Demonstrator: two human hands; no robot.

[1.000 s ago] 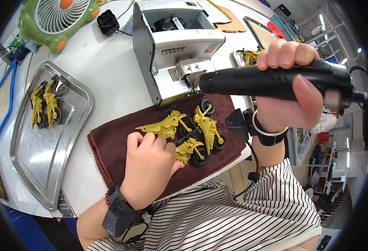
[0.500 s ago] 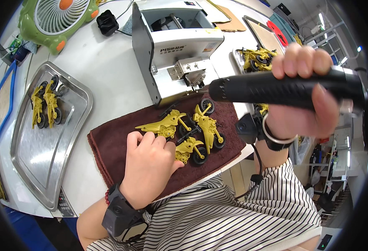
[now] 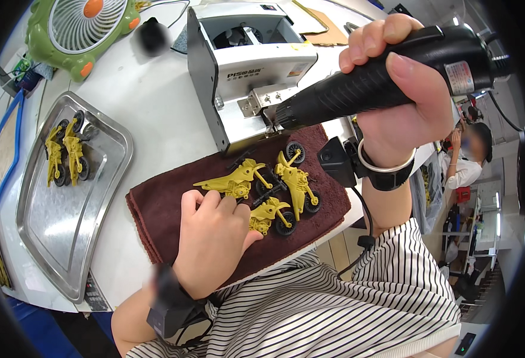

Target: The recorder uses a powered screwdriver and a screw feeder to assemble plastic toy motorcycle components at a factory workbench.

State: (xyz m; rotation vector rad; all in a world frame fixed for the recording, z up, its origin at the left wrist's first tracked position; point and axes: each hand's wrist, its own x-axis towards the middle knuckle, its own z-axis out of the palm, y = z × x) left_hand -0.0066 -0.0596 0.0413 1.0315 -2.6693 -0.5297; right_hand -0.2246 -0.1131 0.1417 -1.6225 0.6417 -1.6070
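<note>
Right hand: the right hand (image 3: pixel 402 89) is clenched around a black power tool (image 3: pixel 388 68), lifted above the cloth, its tip beside the grey machine (image 3: pixel 247 65).
Left hand: the left hand (image 3: pixel 212 238) rests flat, fingers bent, on a yellow toy motorbike (image 3: pixel 232 182) on the dark red cloth (image 3: pixel 155 209); whether it pinches the toy I cannot tell.
Other toys: two more yellow motorbikes (image 3: pixel 295 182) lie just right of that hand.
Labels: a small red-and-white sticker near the tool's back end; a dark printed strip on the machine's front face.
Edges and room: the cloth reaches the table edge (image 3: pixel 328 230); bare white tabletop lies between cloth and metal tray (image 3: pixel 65 238).
Tray: two yellow motorbikes (image 3: pixel 65 152) in its far corner.
Hard to see: the tool's rear is cut off at the picture's rim; a green fan (image 3: pixel 77 27) shows partly.
</note>
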